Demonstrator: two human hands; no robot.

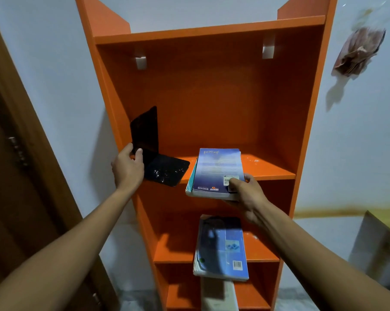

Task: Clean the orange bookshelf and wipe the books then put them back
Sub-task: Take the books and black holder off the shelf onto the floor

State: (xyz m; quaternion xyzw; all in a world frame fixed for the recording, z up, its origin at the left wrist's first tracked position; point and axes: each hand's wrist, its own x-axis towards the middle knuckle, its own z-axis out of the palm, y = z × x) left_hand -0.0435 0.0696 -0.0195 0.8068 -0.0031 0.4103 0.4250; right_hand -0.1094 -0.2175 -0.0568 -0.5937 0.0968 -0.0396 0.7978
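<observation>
Orange bookshelf (212,97): blue book (218,171) lies flat.

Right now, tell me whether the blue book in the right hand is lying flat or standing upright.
Lying flat. The blue book rests back cover up on the shelf edge, gripped at its near corner by the right hand.

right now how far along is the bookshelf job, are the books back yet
Partway. The upper shelf is bare orange apart from a few pale specks, so it may have been wiped. In hand: the right hand grips a blue book at the shelf's front edge, and the left hand holds a black bookend. Left: the stack of books lying flat on the shelf below.
</observation>
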